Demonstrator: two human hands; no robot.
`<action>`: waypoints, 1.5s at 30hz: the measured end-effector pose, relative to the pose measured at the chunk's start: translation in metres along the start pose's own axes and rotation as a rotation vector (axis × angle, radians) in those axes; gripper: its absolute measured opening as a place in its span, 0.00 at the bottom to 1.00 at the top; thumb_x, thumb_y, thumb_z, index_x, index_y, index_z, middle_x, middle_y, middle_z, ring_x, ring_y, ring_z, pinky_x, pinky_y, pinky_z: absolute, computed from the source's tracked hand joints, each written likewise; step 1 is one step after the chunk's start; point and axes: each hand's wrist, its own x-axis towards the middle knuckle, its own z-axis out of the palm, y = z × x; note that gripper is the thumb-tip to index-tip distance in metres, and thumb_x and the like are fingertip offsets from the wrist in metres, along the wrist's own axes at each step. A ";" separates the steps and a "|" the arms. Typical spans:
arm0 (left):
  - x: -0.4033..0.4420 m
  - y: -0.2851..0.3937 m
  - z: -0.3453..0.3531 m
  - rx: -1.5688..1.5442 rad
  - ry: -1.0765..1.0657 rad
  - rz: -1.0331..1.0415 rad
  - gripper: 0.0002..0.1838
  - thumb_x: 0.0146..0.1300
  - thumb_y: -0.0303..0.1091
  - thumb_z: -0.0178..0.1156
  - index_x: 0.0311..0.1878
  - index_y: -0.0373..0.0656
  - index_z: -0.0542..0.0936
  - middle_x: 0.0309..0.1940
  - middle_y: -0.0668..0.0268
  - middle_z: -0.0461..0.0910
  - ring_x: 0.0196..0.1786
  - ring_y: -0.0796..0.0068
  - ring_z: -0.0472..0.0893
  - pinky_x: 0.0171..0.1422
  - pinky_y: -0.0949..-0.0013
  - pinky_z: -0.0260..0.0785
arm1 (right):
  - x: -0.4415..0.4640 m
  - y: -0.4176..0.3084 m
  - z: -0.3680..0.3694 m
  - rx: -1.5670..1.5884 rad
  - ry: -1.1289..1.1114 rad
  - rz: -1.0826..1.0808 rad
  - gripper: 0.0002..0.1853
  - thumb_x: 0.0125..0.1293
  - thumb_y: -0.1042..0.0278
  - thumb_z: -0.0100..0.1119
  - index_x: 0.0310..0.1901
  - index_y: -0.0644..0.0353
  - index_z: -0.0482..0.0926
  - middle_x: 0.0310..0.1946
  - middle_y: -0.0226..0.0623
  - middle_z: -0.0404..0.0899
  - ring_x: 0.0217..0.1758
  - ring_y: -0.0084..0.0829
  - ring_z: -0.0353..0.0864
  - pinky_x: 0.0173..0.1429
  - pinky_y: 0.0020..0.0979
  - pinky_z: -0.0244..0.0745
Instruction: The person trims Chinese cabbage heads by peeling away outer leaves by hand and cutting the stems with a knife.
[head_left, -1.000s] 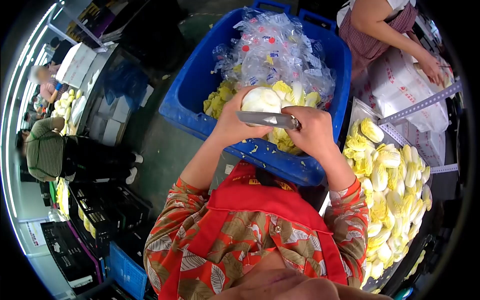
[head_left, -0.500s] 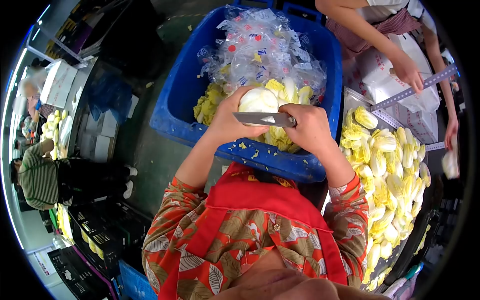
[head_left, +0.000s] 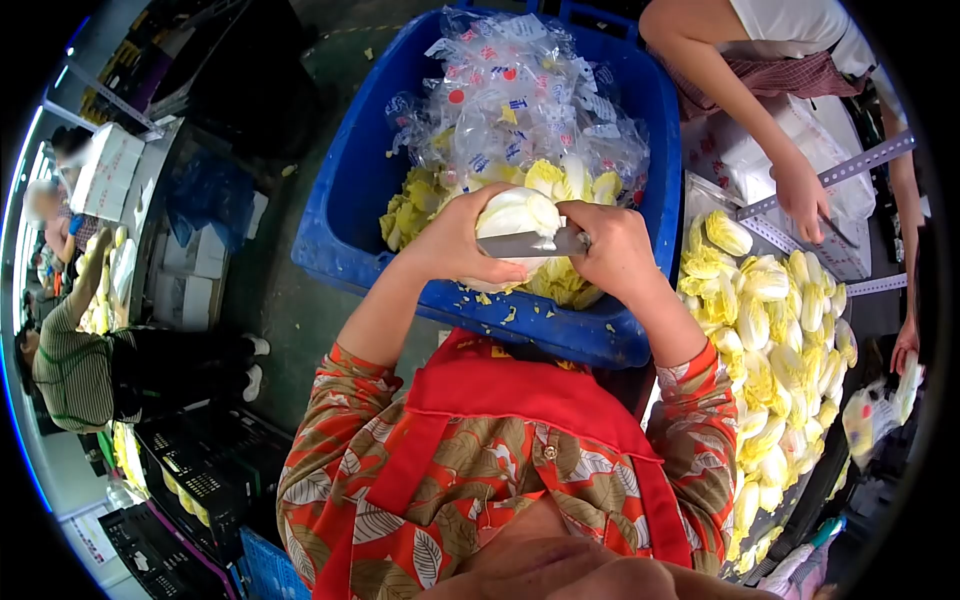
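My left hand (head_left: 458,240) is closed around a pale napa cabbage (head_left: 520,215), holding it over the near side of a blue bin (head_left: 335,225). In my right hand (head_left: 612,245) is a knife (head_left: 525,243), its wide blade lying across the cabbage's near end and pointing left. The blade touches the cabbage, and a small white piece shows at its edge. Beneath my hands, yellow leaves (head_left: 408,208) lie in the bin. Clear printed plastic bags (head_left: 520,100) are heaped behind them.
To my right, many yellow napa cabbages (head_left: 775,345) are piled on a table beside a perforated metal bar (head_left: 835,172). A co-worker's hand (head_left: 800,200) holds a dark tool there. White boxes (head_left: 108,170) and another person (head_left: 80,365) are at left, above black crates (head_left: 210,460).
The cabbage has tilted slightly in my left hand, and a small white piece now shows at the knife's edge. The co-worker's hand at right has moved down.
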 end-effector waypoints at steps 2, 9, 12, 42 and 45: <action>0.003 -0.002 -0.005 -0.025 -0.063 -0.006 0.40 0.34 0.37 0.76 0.55 0.38 0.73 0.45 0.62 0.79 0.48 0.74 0.78 0.56 0.69 0.69 | 0.002 0.001 0.002 0.003 -0.004 -0.006 0.15 0.45 0.74 0.63 0.39 0.55 0.81 0.25 0.38 0.81 0.28 0.40 0.82 0.32 0.37 0.75; 0.002 0.005 0.005 0.027 0.117 -0.091 0.39 0.34 0.38 0.76 0.54 0.38 0.73 0.44 0.63 0.79 0.48 0.75 0.78 0.55 0.69 0.69 | 0.004 0.006 0.008 -0.034 -0.001 0.108 0.15 0.46 0.74 0.63 0.39 0.55 0.81 0.25 0.38 0.81 0.28 0.40 0.82 0.33 0.37 0.76; 0.002 -0.001 -0.006 0.043 -0.130 -0.006 0.39 0.33 0.40 0.76 0.53 0.38 0.75 0.43 0.63 0.80 0.47 0.74 0.78 0.55 0.69 0.69 | 0.002 0.011 0.009 -0.052 0.005 0.055 0.15 0.46 0.74 0.63 0.40 0.55 0.81 0.25 0.38 0.82 0.28 0.39 0.82 0.33 0.37 0.76; 0.014 -0.020 0.018 0.121 0.539 0.086 0.32 0.63 0.47 0.59 0.62 0.33 0.65 0.50 0.51 0.76 0.53 0.59 0.78 0.58 0.62 0.69 | 0.025 -0.017 0.016 0.586 0.102 0.373 0.26 0.53 0.70 0.58 0.57 0.67 0.72 0.39 0.42 0.81 0.42 0.25 0.80 0.46 0.26 0.73; 0.019 -0.016 0.004 -0.868 0.476 -0.330 0.33 0.67 0.59 0.45 0.63 0.40 0.67 0.54 0.57 0.76 0.52 0.63 0.79 0.56 0.58 0.74 | 0.031 0.011 0.012 0.398 -0.014 0.504 0.26 0.53 0.68 0.57 0.55 0.65 0.73 0.36 0.43 0.82 0.39 0.25 0.81 0.44 0.26 0.73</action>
